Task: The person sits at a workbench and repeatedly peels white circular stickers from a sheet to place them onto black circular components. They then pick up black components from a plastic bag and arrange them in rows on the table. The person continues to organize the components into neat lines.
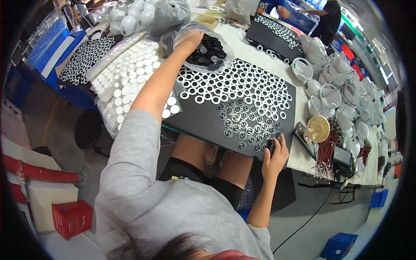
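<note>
My left arm reaches across to a clear plastic bag (229, 54) full of small black plastic discs (208, 52). At the bag's mouth is my left hand (192, 39), its fingertips hidden, so their grip does not show. My right hand (276, 157) is at the near right corner of a black board (195, 119), thumb and fingers curled around dark discs (271, 145). Rows of white rings with dark centres (234, 82) cover the far part of the board. Nearer me, black slotted discs (249, 125) lie in a cluster, some over white rings.
Sheets of round white stickers (134, 73) lie left of the board. White plastic housings (342, 86) are piled at the right, near a yellow fluted cup (318, 129) and red wires (328, 151). Another ring-covered board (271, 39) lies farther back, with people beyond.
</note>
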### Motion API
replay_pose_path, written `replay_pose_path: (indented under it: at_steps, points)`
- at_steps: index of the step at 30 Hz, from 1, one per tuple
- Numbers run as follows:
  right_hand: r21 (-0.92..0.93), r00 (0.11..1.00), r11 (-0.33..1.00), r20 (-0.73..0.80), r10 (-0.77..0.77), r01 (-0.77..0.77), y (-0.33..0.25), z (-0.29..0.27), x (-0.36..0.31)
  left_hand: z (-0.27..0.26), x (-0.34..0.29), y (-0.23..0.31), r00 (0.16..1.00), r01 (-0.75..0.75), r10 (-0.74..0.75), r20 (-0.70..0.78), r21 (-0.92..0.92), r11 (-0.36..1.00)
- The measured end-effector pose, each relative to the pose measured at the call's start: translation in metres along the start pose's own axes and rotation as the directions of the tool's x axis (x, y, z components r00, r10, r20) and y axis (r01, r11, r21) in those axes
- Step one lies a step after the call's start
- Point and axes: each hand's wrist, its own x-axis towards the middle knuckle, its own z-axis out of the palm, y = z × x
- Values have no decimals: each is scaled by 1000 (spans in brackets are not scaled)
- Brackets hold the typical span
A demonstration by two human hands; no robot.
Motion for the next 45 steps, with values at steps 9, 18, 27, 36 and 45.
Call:
replay_pose_path:
  at_steps: [9,18,27,36,45]
  points:
    - [20,1000,1000,-7,7,-7,0,2,0,-13,-50,22,912,-406,365,-185,-304,862]
    - [2,999,1000,-54,7,-7,0,3,0,-9,-224,25,840,-433,516,170,-362,825]
    - [192,991,980,-107,79,-58,-5,-1,4,2,-236,20,817,-576,553,-160,-201,792]
    - [267,983,946,-43,-180,185,-76,10,23,-6,-242,9,833,-553,520,-188,-277,786]
    - [297,843,812,41,-536,502,-133,60,60,-35,-247,-11,846,-494,532,-21,-407,769]
